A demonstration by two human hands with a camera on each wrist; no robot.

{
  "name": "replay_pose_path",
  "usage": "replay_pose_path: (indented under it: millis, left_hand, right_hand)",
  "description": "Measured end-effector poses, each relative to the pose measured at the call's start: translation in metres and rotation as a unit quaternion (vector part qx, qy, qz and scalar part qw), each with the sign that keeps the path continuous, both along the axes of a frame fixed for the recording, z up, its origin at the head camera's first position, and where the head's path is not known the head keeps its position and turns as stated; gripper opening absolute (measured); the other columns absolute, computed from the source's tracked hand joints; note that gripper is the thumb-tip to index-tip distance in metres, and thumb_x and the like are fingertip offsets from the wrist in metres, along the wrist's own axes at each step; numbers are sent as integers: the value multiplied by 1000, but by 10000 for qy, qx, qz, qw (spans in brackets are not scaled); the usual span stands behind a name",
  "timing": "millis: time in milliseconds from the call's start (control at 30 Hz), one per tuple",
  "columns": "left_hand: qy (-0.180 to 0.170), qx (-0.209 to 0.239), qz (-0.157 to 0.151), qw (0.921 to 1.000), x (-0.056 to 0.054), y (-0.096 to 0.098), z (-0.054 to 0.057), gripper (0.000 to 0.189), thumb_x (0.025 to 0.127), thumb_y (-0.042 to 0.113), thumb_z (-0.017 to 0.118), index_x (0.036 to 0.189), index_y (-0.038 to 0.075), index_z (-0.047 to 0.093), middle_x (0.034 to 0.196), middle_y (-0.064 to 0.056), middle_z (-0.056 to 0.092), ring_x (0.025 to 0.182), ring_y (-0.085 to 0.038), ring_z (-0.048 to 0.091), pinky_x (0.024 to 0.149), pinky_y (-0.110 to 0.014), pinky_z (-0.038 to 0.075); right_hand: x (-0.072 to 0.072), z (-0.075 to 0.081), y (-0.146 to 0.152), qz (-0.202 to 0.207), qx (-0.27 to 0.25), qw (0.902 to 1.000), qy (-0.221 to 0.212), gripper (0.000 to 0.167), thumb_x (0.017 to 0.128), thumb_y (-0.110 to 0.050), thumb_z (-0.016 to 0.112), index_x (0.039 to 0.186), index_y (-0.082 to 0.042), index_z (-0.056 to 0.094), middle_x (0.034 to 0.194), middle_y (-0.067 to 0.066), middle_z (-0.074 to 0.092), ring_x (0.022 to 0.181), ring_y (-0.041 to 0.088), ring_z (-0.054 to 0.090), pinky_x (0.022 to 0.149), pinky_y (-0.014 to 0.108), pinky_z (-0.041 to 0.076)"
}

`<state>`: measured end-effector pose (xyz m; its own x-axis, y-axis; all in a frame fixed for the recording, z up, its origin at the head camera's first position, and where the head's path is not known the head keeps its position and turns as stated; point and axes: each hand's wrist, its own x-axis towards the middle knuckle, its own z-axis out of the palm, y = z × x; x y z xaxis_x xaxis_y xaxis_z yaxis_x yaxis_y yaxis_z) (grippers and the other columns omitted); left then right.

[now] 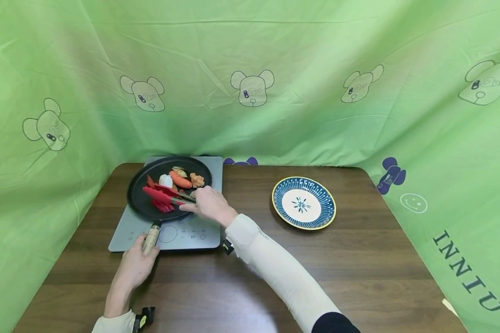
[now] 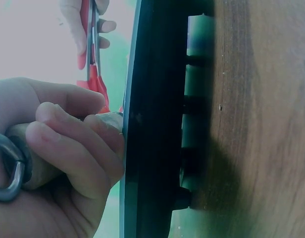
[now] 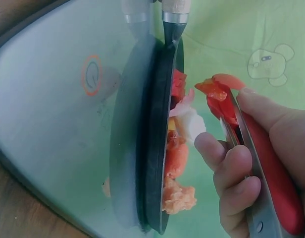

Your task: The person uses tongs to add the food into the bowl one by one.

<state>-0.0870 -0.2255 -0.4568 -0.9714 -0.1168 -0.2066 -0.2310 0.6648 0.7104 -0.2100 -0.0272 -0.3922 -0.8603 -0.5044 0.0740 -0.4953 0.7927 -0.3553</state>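
Observation:
My left hand [image 1: 136, 263] grips the pale wooden handle [image 1: 151, 238] of a black frying pan [image 1: 137, 196]. Its curled fingers show close up in the left wrist view, with a metal ring at the handle's end. My right hand [image 1: 211, 203] holds red-tipped tongs [image 1: 158, 195] over the pan. In the right wrist view, an orange-red food piece [image 3: 212, 89] shows at the tongs' tips, above the pan. Inside the pan lie an orange carrot-like piece [image 1: 180, 179], a white lump [image 1: 165, 181], a browned chunk [image 1: 197, 180] and red pieces [image 1: 164, 206].
Under the pan is a grey induction cooktop [image 1: 208, 236] on the brown wooden table [image 1: 358, 273]. A blue-patterned plate [image 1: 331, 212] with a yellow rim stands to the right. A green printed cloth [image 1: 250, 134] hangs behind and along the sides.

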Motion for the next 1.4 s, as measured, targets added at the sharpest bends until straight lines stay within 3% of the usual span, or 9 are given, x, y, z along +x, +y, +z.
replay_pose_path:
  millis: [267, 433, 667, 933, 1400]
  left_hand:
    - [-9, 56, 21, 10000, 1, 0, -1, 57, 95, 25, 48, 140, -2, 26, 96, -23, 51, 66, -24, 48, 52, -35, 39]
    - [19, 50, -6, 10000, 1, 0, -2, 56, 96, 26, 48, 140, -2, 27, 94, -22, 51, 66, -23, 48, 52, -35, 39]
    - [179, 24, -42, 9998, 1, -1, -1, 53, 94, 23, 50, 137, -3, 31, 90, -20, 53, 65, -23, 48, 52, -35, 38]
    - [145, 17, -49, 9999, 0, -1, -1, 54, 95, 24, 50, 137, -3, 30, 91, -21, 53, 66, -24, 48, 52, -35, 38]
    - [27, 1, 0, 10000, -1, -1, 0, 56, 95, 26, 50, 139, -2, 28, 97, -25, 51, 67, -24, 49, 52, -35, 39]
  right_hand:
    - [-2, 2, -6, 108, 365, 9993, 49, 39, 87, -54, 59, 77, -16, 63, 56, -4, 49, 51, 10, 47, 48, 23, 36]
    - [-4, 1, -9, 63, 319, 9995, 26, 39, 87, -55, 58, 75, -18, 62, 55, -4, 47, 50, 11, 47, 48, 24, 36]
    - [-4, 0, -9, -36, 212, 9998, 54, 47, 85, -56, 59, 61, -17, 53, 52, -6, 36, 46, 11, 42, 45, 24, 35]
    - [-5, 1, -7, -38, 136, 9999, 72, 41, 84, -55, 62, 70, -17, 60, 59, -4, 51, 52, 12, 49, 47, 25, 38]
    - [-8, 2, 7, -279, -43, 9994, -212, 39, 85, -56, 60, 75, -19, 62, 61, -5, 52, 56, 12, 48, 46, 27, 39]
